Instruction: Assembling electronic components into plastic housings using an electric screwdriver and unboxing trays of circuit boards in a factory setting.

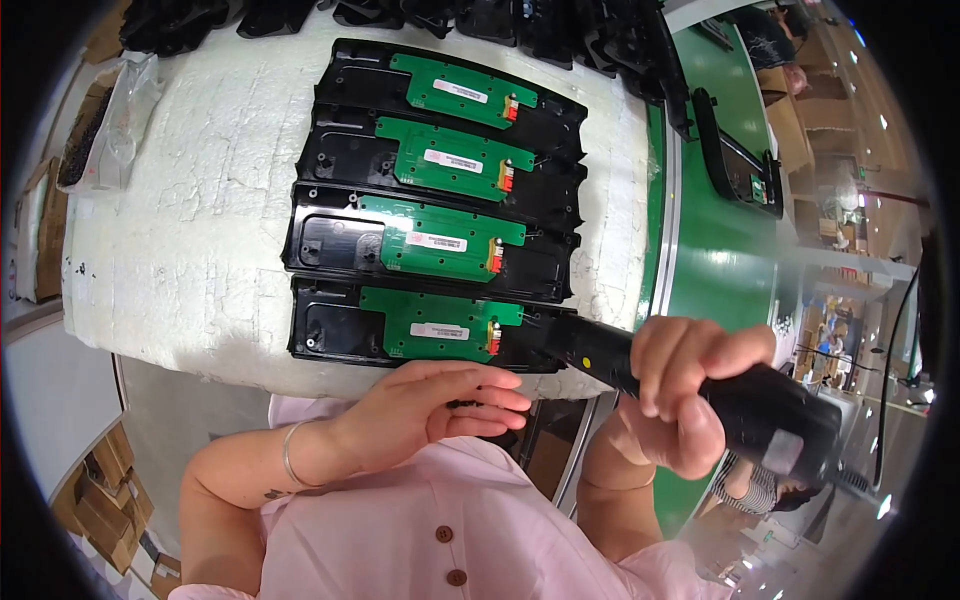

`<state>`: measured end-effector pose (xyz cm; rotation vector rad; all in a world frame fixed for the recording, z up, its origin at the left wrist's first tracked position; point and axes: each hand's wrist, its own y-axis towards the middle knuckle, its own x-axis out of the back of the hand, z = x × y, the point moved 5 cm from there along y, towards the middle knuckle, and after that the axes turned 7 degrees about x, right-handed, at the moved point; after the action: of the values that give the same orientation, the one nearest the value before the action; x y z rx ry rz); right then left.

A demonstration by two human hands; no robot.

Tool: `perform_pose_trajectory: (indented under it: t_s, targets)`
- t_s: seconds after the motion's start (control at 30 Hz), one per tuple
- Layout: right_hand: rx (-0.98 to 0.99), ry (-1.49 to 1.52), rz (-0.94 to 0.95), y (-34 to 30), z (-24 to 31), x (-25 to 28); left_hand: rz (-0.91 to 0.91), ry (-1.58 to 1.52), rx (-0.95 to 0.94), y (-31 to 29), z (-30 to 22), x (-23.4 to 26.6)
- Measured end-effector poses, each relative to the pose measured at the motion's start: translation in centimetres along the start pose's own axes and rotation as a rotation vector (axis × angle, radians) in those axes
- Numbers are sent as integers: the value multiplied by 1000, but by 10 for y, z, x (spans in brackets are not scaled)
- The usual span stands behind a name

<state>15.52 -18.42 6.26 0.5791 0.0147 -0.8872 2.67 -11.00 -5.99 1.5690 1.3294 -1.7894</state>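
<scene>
Head view: at the far left a clear bag [118, 115] holds dark bits too small to make out. Four black trays with green circuit boards [440, 325] lie stacked at centre on white foam [190, 230]. Below, the left hand [435, 405] lies open, cupping something dark and unclear. At right, the right hand [680, 395] is closed around a black power screwdriver [700, 385], its tip hidden near the nearest tray.

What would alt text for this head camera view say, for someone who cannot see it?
A right hand grips a black power screwdriver aimed at the nearest of four black housings, each holding a green circuit board, on a white foam pad. The left hand rests open, palm up, at the pad's edge.
</scene>
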Motion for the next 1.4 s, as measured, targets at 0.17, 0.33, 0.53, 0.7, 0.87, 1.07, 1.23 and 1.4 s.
perform_pose_trajectory:
  t_s: [0.17,0.33,0.53,0.7,0.87,1.07,1.23,1.4]
  targets:
    - [-32,24,22,0,-6,6,-15,115,-58,-2,-8,-1]
    - [-43,22,34,2,-9,3,-70,148,-77,-1,-12,4]
    - [-76,26,78,6,-17,-1,-141,167,-190,2,-11,7]
    - [-88,-8,101,5,-18,-5,-161,133,-206,-1,-13,4]
    - [8,190,164,5,15,-12,-125,-21,-146,-4,-8,2]
    - [194,396,188,1,57,-26,-121,-69,-103,-5,1,-2]
    - [186,358,182,-5,55,-25,-95,-58,-87,-4,5,-4]
    - [111,464,438,-6,43,-29,-38,-72,-35,-6,16,1]
